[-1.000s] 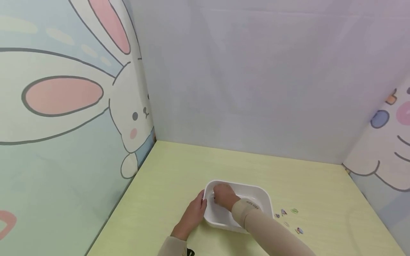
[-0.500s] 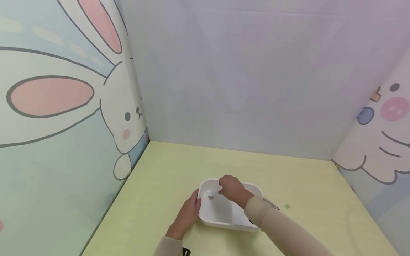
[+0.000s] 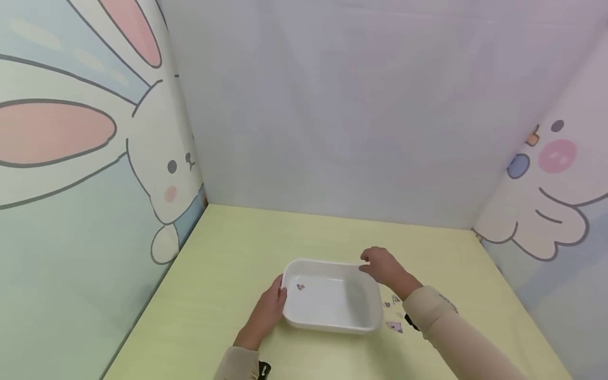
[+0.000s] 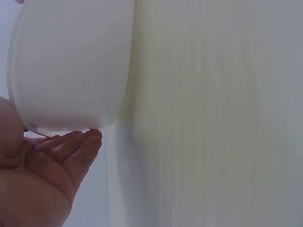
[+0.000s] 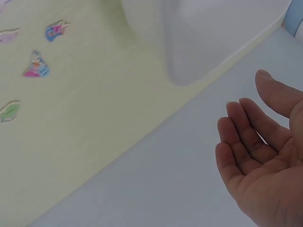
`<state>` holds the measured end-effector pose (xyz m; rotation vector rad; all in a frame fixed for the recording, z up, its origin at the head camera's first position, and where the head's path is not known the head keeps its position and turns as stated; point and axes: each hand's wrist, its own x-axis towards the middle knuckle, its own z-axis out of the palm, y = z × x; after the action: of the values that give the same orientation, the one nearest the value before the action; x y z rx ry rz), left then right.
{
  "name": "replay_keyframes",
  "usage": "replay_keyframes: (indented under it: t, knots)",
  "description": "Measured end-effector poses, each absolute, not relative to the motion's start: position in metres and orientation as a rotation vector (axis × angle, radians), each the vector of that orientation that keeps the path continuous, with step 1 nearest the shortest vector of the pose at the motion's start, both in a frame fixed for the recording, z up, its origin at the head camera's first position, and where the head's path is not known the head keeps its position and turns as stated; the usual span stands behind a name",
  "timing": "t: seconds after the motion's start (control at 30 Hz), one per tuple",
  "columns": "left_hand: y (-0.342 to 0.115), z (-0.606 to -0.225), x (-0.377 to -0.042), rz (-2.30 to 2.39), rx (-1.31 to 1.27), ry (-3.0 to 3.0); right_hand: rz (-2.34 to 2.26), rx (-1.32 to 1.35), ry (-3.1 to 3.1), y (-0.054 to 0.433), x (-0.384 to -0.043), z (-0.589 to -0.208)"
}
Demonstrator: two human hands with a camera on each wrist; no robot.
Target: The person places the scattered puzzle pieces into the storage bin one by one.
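Note:
A white rectangular plastic basin [image 3: 328,326] stands on the pale yellow table. My left hand [image 3: 265,312] holds the basin's left end, fingers against its outer wall [image 4: 71,61] and thumb by the rim. On the basin floor, near its left end, lies a small colourful sticker-like piece [image 3: 300,286]. Above the basin's far right corner is my right hand [image 3: 386,268], its fingers loosely bent and apart from the thumb. Nothing shows between those fingers in the right wrist view, where the palm of the right hand [image 5: 265,156] is visible.
Several small flat printed pieces lie right of the basin, among them a purple one [image 3: 393,326], a triangular one [image 5: 37,66] and a green one [image 5: 10,111]. A rabbit-printed wall [image 3: 157,158] stands at left, a plain pale backdrop [image 3: 332,116] behind.
My right hand has come up out of the basin and moved right, leaving the small piece on the basin floor. The left hand has kept its hold. The head view has turned slightly right.

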<state>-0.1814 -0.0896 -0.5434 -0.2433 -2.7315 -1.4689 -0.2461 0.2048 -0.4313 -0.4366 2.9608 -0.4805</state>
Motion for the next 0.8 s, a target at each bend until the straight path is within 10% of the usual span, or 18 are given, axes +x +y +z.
replay_keyframes:
  t: [0.8]
  knots:
    - [-0.091,-0.543,-0.184,-1.472,-0.203,-2.782,-0.522,-0.365,2.936,0.281,-0.222,-0.457]
